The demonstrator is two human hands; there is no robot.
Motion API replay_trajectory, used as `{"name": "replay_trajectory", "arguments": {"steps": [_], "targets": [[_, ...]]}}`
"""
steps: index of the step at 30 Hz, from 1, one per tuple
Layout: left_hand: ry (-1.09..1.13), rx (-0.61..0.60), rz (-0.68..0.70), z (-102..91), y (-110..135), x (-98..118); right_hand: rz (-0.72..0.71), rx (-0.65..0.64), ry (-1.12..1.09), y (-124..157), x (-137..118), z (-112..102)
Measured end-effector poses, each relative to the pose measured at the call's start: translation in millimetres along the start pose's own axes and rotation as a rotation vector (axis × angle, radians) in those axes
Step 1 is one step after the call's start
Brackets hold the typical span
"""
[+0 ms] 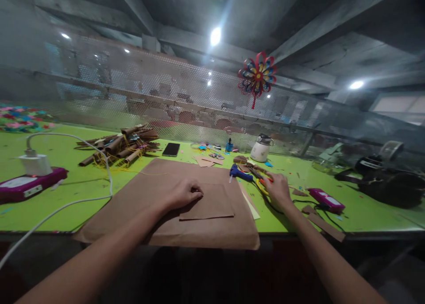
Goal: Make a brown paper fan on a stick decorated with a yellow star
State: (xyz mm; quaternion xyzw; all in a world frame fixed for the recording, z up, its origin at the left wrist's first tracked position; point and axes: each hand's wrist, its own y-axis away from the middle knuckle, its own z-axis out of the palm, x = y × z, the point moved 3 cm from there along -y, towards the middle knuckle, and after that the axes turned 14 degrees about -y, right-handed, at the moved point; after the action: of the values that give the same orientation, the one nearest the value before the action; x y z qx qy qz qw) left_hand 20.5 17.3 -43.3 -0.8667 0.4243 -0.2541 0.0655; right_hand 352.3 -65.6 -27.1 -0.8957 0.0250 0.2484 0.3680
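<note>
My left hand (187,194) rests with curled fingers on a rectangular piece of brown paper (212,206), and nothing shows in its grasp. Under that piece lies a larger brown paper sheet (133,211), its front edge reaching over the table's edge. On the right, my right hand (278,188) has its fingers closed on the handles of scissors (262,182) with yellow and orange-red grips. Part of the handles is hidden by the fingers. A blue glue gun (242,173) lies just left of the scissors, close to the sheet's right edge.
Rolled brown tubes (116,146), a phone (171,149) and a white bottle (260,149) stand or lie farther back. Purple power strips (327,200) with cables flank the work area. A black bag (392,180) sits at right. A paper flower (258,76) hangs on the mesh screen.
</note>
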Motion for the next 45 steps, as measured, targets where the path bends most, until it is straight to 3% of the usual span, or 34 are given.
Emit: {"name": "replay_trajectory", "arguments": {"steps": [2, 6, 8, 11, 15, 21, 26, 31, 35, 39, 45], "targets": [[0.014, 0.014, -0.013, 0.0, 1, 1, -0.078, -0.076, -0.060, 6, -31, 6], [0.021, 0.006, -0.101, -1.6, 4, 1, -0.438, -0.613, -0.192, 31, -114, 35], [-0.028, 0.069, -0.108, -3.8, 5, 1, -0.478, -0.791, -0.139, 41, -143, 46], [-0.217, 0.198, -0.106, -4.5, 4, 0, -0.442, -0.951, -0.043, 41, -164, 54], [-0.492, 0.126, -0.157, 3.8, 0, -2, -0.454, -1.052, 0.011, 34, -168, 50], [-0.494, 0.057, -0.188, -1.6, -5, -4, -0.413, -1.023, -0.071, 36, -159, 47], [-0.246, -0.157, -0.347, -9.0, -18, -15, -0.415, -0.984, -0.153, 34, -154, 48], [-0.018, -0.213, -0.372, -19.0, -23, -17, -0.387, -0.930, -0.212, 36, -148, 48], [0.382, -0.266, -0.416, -24.3, -14, -14, -0.387, -0.758, -0.273, 50, -149, 41], [0.839, -0.226, -0.407, -32.8, -7, -6, -0.469, -0.699, -0.289, 68, -161, 30], [1.096, -0.260, -0.386, -32.9, -9, 10, -0.535, -0.433, -0.094, 77, -173, 27]]}}
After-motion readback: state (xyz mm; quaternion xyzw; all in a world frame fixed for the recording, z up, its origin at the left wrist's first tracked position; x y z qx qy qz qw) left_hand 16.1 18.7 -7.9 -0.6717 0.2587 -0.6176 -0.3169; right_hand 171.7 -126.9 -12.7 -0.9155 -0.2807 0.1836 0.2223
